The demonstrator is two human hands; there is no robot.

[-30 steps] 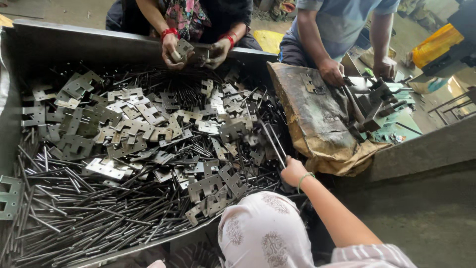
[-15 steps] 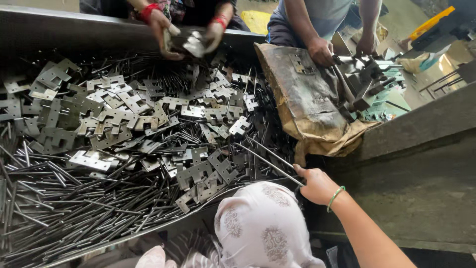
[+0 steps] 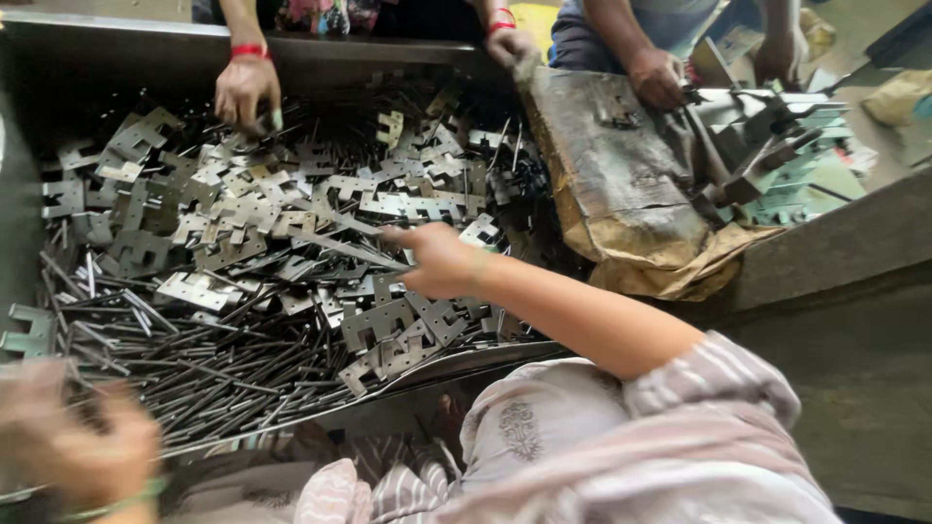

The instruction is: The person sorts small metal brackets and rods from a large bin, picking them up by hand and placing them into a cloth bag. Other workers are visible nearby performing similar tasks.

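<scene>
Head view: the person's right hand (image 3: 442, 262) reaches from the near right out over the middle of a wide dark metal bin (image 3: 116, 29). Its fingers (image 3: 393, 236) are drawn together and pinch the near end of a thin metal rod (image 3: 340, 247), which runs to the left and slightly far from the hand, lying just above the heap. By the look of it the step in hand is picking one rod out of the mixed stock, with the grip made and the rod not yet clear of the pile.

Flat notched metal plates (image 3: 262, 209) cover the far and middle part of the bin. More loose rods (image 3: 175, 359) lie tangled along the near left. Drawing the pinched rod free calls for a pull along its own length, since plates lie close beside it and could snag it.

The left hand (image 3: 73, 442) is at the near left corner, low over the bin's edge. It is too blurred to tell how its fingers are set or whether they hold anything.

At the far side a co-worker's hand (image 3: 245, 92) with a red bangle dips into the plates. Another person's hand (image 3: 655, 78) rests on a worn brown sack (image 3: 621, 184) draped over the bin's right wall.
</scene>
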